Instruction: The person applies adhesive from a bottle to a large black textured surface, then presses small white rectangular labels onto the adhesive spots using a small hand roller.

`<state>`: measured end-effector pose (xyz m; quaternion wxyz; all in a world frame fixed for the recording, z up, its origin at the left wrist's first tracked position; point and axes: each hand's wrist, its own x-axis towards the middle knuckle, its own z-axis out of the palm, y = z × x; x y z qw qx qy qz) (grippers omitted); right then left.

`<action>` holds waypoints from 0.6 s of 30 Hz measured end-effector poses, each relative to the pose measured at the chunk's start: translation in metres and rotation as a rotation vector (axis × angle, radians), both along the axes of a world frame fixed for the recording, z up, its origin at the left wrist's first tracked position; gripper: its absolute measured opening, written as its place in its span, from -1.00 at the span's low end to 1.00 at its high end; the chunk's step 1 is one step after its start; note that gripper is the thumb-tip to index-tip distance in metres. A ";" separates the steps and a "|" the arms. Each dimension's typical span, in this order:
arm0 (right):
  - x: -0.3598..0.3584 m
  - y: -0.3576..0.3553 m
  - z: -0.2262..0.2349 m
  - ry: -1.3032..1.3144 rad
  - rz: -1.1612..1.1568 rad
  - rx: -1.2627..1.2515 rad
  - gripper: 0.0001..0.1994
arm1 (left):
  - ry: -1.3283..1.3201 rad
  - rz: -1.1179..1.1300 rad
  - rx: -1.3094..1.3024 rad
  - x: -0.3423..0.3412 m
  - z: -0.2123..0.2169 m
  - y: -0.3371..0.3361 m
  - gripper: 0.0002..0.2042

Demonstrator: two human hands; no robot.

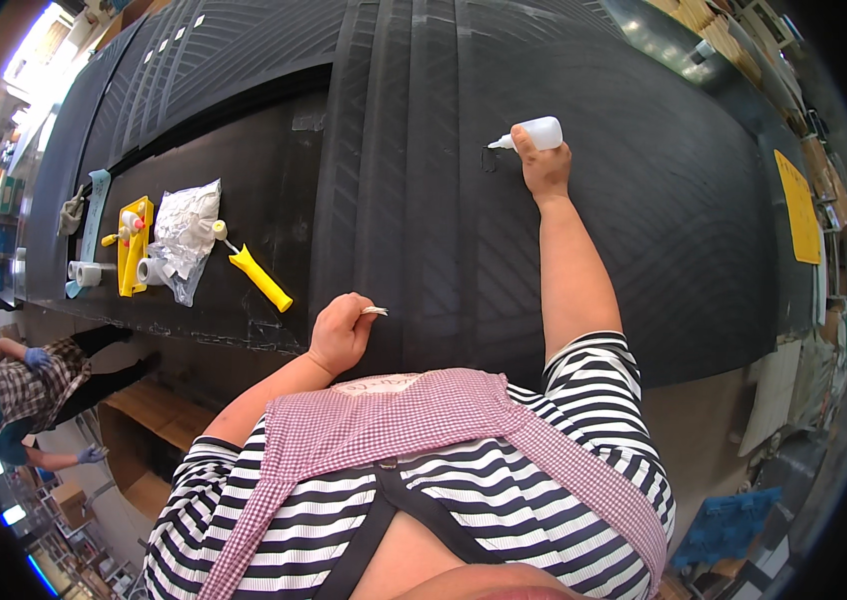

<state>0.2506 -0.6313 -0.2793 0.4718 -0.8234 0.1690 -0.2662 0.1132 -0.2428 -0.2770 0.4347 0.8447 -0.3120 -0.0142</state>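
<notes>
Bottle [545, 132] tipped over black sheeting [644, 240], right hand [546, 168] on it

Step in hand looked like dispensing: white squeeze bottle lay nearly on its side at upper centre-right of frame, nozzle pointing left, just beside a dark looped mark [489, 161] on the sheeting. Whether anything was flowing: couldn't tell. Next move seemed to call for a steady squeeze with the nozzle low, then wiping or spreading.

Right arm reached up the frame from lower right, nearly straight, fingers wrapped round the bottle. Left arm was bent, hand [341, 335] near the sheeting at lower centre-left, fingers narrow, pinching a small pale folded piece [375, 311]; material unclear. Yellow-handled roller [264, 282], silvery bag [187, 230] and yellow tray [127, 278] sat left of frame on the tabletop [274, 190], untouched.
</notes>
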 end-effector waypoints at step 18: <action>-0.005 -0.007 -0.008 -0.049 0.135 0.156 -0.65 | 0.009 0.009 0.002 -0.001 0.004 -0.002 -0.95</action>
